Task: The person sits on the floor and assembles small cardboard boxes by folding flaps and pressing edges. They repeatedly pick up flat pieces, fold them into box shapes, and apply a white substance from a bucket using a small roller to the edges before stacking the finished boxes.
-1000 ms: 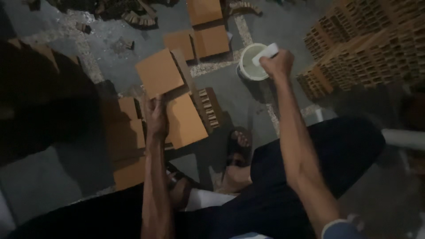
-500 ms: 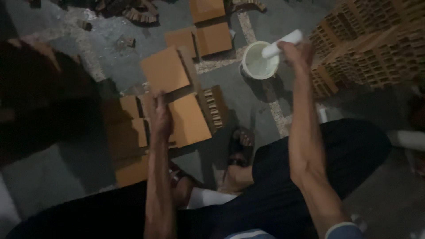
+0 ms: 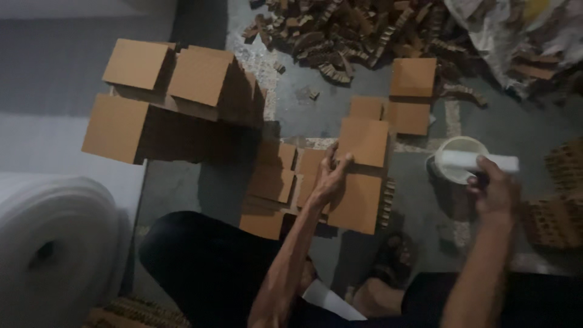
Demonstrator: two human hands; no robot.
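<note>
Meanwhile, left hand [image 3: 331, 179] fingers spread on a cardboard square [image 3: 363, 141], right hand [image 3: 495, 191] gripping a white roller [image 3: 477, 161] over the white tub [image 3: 461, 149].

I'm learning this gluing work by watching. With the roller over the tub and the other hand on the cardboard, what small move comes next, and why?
Probably bring the white roller across to the cardboard square. The right hand holds it over the white tub, while the left hand already steadies that square.
</note>
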